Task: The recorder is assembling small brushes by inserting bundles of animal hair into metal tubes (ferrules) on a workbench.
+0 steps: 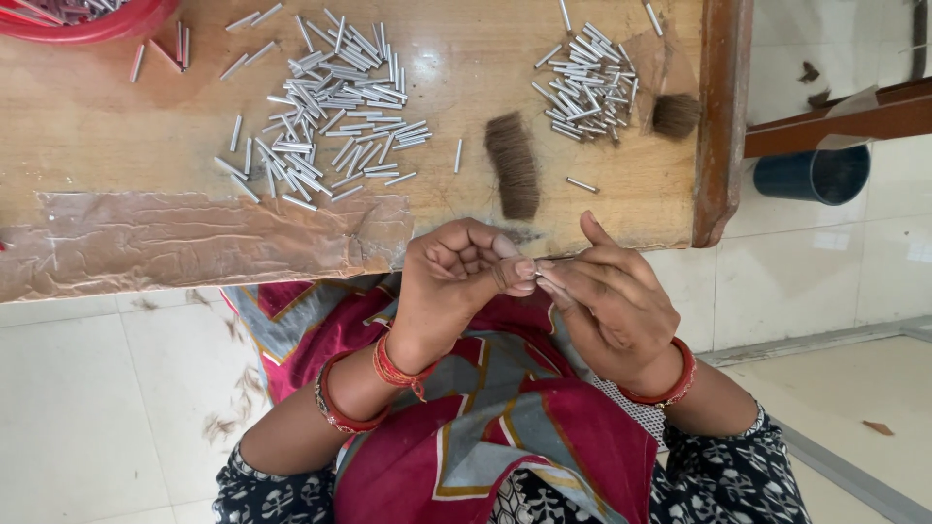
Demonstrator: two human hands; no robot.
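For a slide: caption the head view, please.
Left hand and right hand pinch a thin metal tube beside brown hair tufts.

We're counting two heaps of metal tubes [325, 107] lying on the tabletop [116, 136], two brown hair tufts [512, 165], one red bowl [87, 24] and one dark bucket [814, 175].

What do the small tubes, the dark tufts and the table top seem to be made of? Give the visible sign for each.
Small tubes: likely metal, bright silvery sheen, thin and straight.
Dark tufts: probably hair or bristle fibre, fine brown matt strands lying parallel.
Table top: wood, visible grain, worn tan surface; its near edge carries glossy brown tape, wrinkled, likely plastic.
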